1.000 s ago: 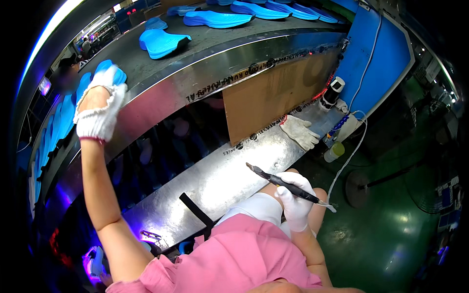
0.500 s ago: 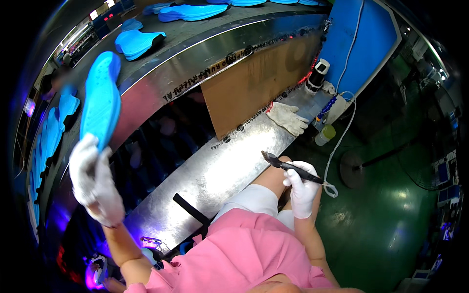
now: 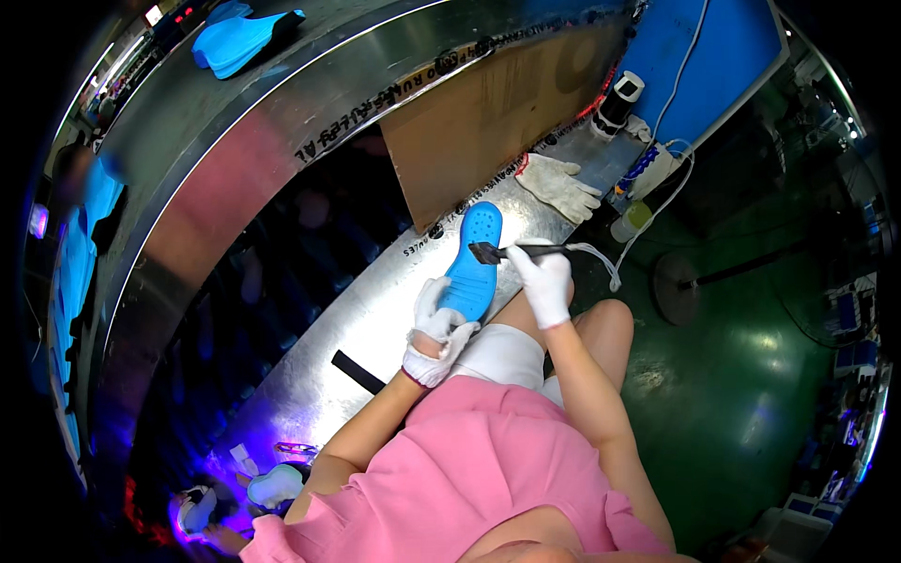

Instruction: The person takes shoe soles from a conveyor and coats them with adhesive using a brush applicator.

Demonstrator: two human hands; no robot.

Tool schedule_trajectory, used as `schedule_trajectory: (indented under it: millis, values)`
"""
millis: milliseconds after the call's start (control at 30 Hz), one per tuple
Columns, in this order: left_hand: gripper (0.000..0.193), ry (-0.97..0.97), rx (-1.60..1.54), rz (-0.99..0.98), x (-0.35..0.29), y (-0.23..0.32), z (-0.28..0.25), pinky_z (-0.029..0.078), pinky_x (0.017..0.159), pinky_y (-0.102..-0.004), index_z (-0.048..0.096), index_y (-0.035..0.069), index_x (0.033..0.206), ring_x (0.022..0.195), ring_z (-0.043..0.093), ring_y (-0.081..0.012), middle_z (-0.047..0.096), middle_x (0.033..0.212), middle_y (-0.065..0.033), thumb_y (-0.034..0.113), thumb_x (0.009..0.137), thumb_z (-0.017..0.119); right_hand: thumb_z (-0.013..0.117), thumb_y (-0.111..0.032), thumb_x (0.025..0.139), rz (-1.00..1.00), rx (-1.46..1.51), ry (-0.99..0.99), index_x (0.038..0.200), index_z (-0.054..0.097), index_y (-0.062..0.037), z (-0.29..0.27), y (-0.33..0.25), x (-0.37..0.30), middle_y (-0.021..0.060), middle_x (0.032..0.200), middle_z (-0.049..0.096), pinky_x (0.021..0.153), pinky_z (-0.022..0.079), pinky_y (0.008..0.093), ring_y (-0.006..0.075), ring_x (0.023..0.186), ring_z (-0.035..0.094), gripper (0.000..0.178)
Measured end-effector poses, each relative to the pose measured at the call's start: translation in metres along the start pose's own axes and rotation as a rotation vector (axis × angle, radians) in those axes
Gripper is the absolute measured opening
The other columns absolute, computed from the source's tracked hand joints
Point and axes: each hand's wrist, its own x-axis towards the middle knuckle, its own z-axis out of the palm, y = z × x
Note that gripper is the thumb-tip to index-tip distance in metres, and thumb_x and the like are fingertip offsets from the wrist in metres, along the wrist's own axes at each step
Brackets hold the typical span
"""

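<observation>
A blue foam shoe sole (image 3: 468, 279), with small holes at its far end and ridges across its near part, is held over the metal bench. White-gloved, my left hand (image 3: 437, 333) grips its near end, fingers along the left edge and thumb underneath or at the side. My right hand (image 3: 544, 281), also in a white glove, pinches a black brush (image 3: 485, 252) with a pale cord loop at its back end. The brush head lies over the sole's middle; whether it touches cannot be made out.
A metal bench (image 3: 328, 399) carries a loose white glove (image 3: 560, 187) and a black strap (image 3: 358, 372). Behind it stands a cardboard sheet (image 3: 488, 131). A curved conveyor (image 3: 160, 131) bears more blue soles (image 3: 239, 42). A black-and-white bottle (image 3: 618, 105) and a yellow-lidded jar (image 3: 633, 220) stand at right.
My left hand has brought the sole from beside the conveyor down and right, over the bench. My right hand has moved up and left, bringing the brush over the sole.
</observation>
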Motion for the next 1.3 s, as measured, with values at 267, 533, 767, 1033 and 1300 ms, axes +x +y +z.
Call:
schedule_trajectory:
  millis: [267, 533, 767, 1033, 1300]
  values:
    - [0.084, -0.416, -2.312, -0.857, 0.029, -0.053, 0.022, 0.053, 0.089, -0.0446, 0.045, 0.006, 0.142, 0.113, 0.06, -0.0346, 0.055, 0.134, -0.0202, 0.073, 0.096, 0.025, 0.069, -0.026, 0.086, -0.205, -0.583, 0.052, 0.095, 0.065, -0.0089, 0.043, 0.019, -0.004, 0.0145, 0.085, 0.07, 0.073, 0.054, 0.0421, 0.0336, 0.08, 0.068, 0.02]
    - [0.075, -0.132, -1.931, -1.039, 0.059, 0.002, 0.023, 0.05, 0.097, -0.047, 0.052, 0.006, 0.137, 0.108, 0.064, -0.0356, 0.064, 0.123, -0.0184, 0.065, 0.1, 0.024, 0.072, -0.019, 0.084, -0.229, -0.555, -0.296, 0.095, 0.066, -0.0083, -0.007, -0.068, -0.066, 0.0111, 0.082, 0.069, 0.072, 0.055, 0.0367, 0.0278, 0.078, 0.069, 0.016]
    - [0.086, -0.17, -2.226, -0.854, 0.059, 0.033, 0.028, 0.052, 0.095, -0.0483, 0.049, 0.0, 0.137, 0.107, 0.063, -0.0403, 0.06, 0.125, -0.0277, 0.073, 0.095, 0.032, 0.077, -0.008, 0.079, -0.82, -0.577, -0.23, 0.094, 0.069, -0.0052, -0.001, -0.088, -0.064, 0.0105, 0.086, 0.069, 0.065, 0.053, 0.0332, 0.0257, 0.073, 0.068, 0.017]
    - [0.09, -0.067, -1.989, -0.927, 0.079, 0.047, 0.018, 0.059, 0.08, -0.0492, 0.041, 0.001, 0.145, 0.101, 0.066, -0.0426, 0.06, 0.127, -0.0282, 0.074, 0.094, 0.033, 0.076, -0.013, 0.081, -0.842, -0.471, -0.127, 0.097, 0.069, -0.0088, -0.01, -0.088, -0.072, 0.008, 0.088, 0.069, 0.066, 0.055, 0.0325, 0.0241, 0.074, 0.069, 0.018]
    - [0.086, -0.05, -2.011, -0.917, 0.102, 0.056, -0.008, 0.06, 0.074, -0.0558, 0.033, 0.008, 0.152, 0.109, 0.062, -0.0469, 0.05, 0.136, -0.0316, 0.073, 0.095, 0.029, 0.078, -0.005, 0.078, -0.826, -0.446, -0.027, 0.094, 0.069, -0.0057, -0.005, -0.088, -0.09, 0.0086, 0.082, 0.068, 0.064, 0.054, 0.0322, 0.025, 0.07, 0.066, 0.019]
